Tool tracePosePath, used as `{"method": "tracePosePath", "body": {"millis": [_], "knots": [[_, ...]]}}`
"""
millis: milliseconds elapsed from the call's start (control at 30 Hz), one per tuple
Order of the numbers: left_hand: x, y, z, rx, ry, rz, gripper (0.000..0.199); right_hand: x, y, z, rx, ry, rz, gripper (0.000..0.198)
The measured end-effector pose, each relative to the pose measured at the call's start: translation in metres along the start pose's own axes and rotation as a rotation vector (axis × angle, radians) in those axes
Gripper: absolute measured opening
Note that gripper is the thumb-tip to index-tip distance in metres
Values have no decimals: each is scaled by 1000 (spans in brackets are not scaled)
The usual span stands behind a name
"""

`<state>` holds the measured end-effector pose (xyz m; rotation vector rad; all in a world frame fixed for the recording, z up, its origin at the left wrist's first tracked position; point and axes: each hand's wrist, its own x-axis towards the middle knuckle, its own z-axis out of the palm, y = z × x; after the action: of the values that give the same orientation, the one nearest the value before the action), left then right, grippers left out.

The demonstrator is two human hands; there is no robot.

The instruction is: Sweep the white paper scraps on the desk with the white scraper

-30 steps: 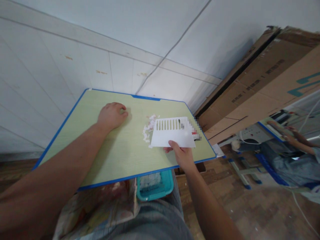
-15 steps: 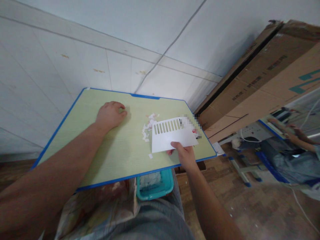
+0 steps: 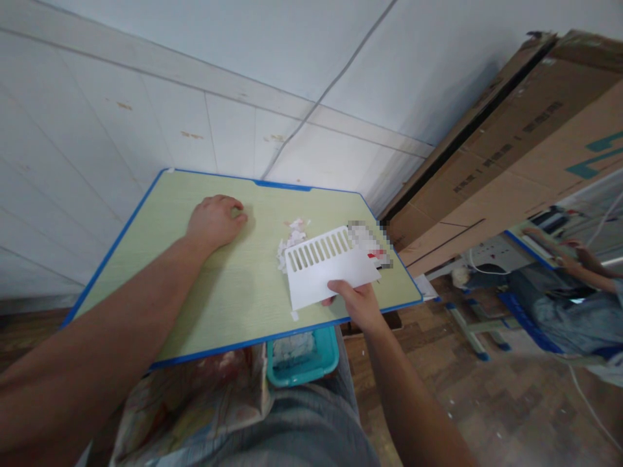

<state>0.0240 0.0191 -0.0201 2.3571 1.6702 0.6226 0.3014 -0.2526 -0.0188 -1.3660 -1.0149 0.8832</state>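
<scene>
My right hand (image 3: 357, 303) pinches a white sheet (image 3: 331, 275) by its near edge, the thumb on top and the fingers partly hidden beneath. A row of long rounded slots is cut along the sheet's far side, and the green tabletop shows through some of them. The sheet is tilted and partly covers a small heap of white paper scraps (image 3: 296, 228). My left hand (image 3: 214, 220) rests on the green table (image 3: 243, 292) to the left of the scraps, loosely curled, thumb and forefinger slightly apart, nothing visible in it.
A teal plastic basin (image 3: 302, 376) holding pale pieces sits below the table's front edge. A blurred-out item (image 3: 370, 243) lies at the table's right. Tall cardboard boxes (image 3: 506, 143) lean against the wall on the right. Another person's arms (image 3: 569, 256) show at a desk far right.
My right hand has shifted the slotted sheet slightly left and turned it, its left end now nearer me. My left hand stays in place.
</scene>
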Motion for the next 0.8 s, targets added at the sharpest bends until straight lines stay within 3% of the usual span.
{"method": "tracePosePath", "body": {"millis": [233,367,633,800], "knots": [[0,-1,0,11,7,1,59,-1,-3,-1,22,-2,41,21],[0,-1,0,11,9,5,55,-1,-7,-2,40,-76,73,17],[-6,10,-7,57,-21,13,57,-1,-4,-3,66,-53,110,17],[-5,7,-3,56,6,2,53,2,-5,-4,8,29,10,16]]}}
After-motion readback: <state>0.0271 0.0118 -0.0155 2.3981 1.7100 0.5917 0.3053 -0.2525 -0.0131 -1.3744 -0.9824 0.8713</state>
